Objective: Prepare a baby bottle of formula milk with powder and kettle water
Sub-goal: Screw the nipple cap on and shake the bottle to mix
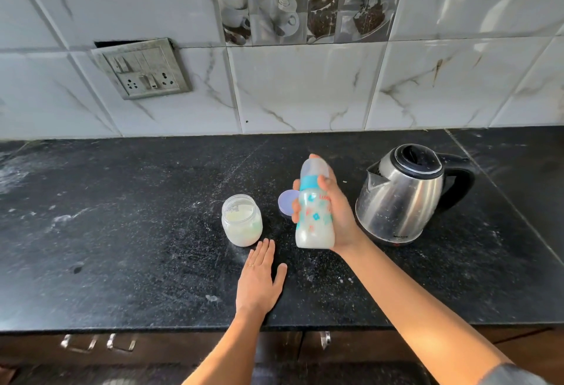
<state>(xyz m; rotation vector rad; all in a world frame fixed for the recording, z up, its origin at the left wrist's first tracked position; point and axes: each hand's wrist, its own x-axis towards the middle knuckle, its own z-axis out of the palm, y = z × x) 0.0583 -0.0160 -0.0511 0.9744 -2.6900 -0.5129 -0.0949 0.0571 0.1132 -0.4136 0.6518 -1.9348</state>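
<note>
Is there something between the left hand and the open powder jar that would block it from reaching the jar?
Nothing visible blocks it. The left hand lies flat on the counter, fingertips just short of the powder jar, with only bare counter between. The right hand holds the bottle off to the side.

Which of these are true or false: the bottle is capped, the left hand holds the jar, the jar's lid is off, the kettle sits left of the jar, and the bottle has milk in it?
1. The baby bottle has its cap on. True; the right hand holds it.
2. The left hand holds the jar. False; it lies flat on the counter, near the powder jar.
3. The jar's lid is off. True; the round lid lies behind the bottle.
4. The kettle sits left of the jar. False; it stands to the right.
5. The bottle holds whitish liquid. True.
</note>
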